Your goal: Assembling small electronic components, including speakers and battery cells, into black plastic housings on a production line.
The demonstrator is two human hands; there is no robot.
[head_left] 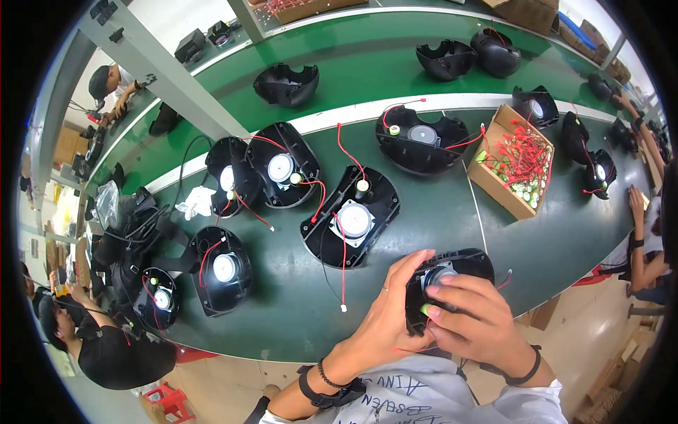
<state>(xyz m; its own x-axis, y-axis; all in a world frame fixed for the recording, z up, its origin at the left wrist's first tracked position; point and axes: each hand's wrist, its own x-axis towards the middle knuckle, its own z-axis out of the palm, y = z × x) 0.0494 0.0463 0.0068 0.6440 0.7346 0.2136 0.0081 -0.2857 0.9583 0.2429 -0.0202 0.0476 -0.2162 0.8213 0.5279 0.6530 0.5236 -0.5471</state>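
Note:
My left hand grips the side of a black plastic speaker housing, held tilted at the near edge of the table. A round silver speaker sits inside the shell. Bent over the opening, my right hand has its fingertips on a small round green part beside the speaker. Red wire runs by the thumb, and the fingers partly hide the contact. Straight ahead lies another open housing, with a white-framed speaker and a green-topped part on red leads.
A cardboard box of red-wired green parts stands right of centre. Several open housings lie to the left, near black cables. Beyond a pale rail, a green conveyor carries black shells. Other people work at both sides.

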